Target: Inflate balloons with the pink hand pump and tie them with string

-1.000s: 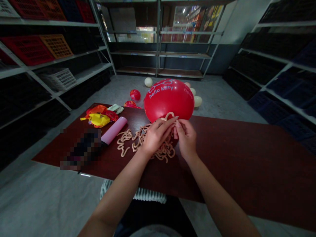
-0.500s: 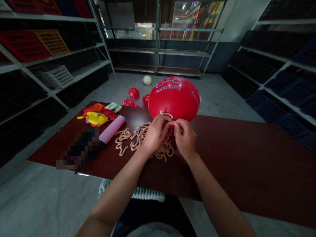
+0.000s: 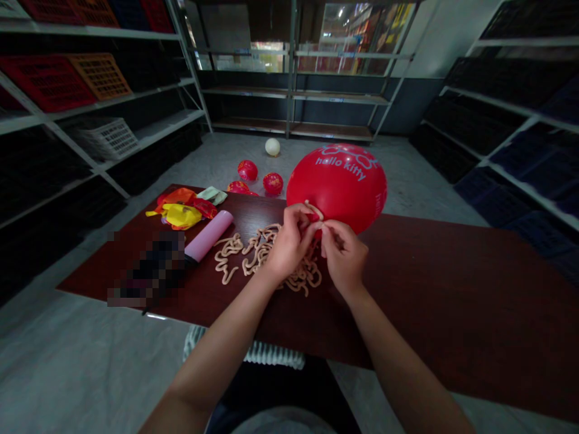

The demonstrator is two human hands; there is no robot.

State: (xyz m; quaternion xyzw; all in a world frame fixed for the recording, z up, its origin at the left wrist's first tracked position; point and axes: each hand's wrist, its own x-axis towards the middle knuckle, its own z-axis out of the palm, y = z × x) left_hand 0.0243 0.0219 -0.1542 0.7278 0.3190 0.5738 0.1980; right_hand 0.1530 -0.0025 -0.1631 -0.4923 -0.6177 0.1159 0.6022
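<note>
- Head view: my left hand (image 3: 296, 241) and right hand (image 3: 344, 252) pinch the neck of the red "hello kitty" balloon (image 3: 339, 187) over the table (image 3: 443, 289); a beige strand (image 3: 315, 208) curls at my left fingertips.
- Handling, judged: light, slick, easily burst; best gripped by the neck.
- Surroundings: heaped strands (image 3: 259, 256) clutter beneath; pink cylinder (image 3: 209, 236), limp balloons (image 3: 183, 216) lie leftward.

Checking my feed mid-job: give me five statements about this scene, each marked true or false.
1. Left hand and right hand meet at the large red balloon's near end. True.
2. The pink cylinder lies right of both hands. False: the pink cylinder lies left.
3. The large red balloon reads "hello kitty". True.
4. The tan strands sit boxed. False: the tan strands lie loose on the table.
5. A white balloon rests on the floor beyond the table. True.
</note>
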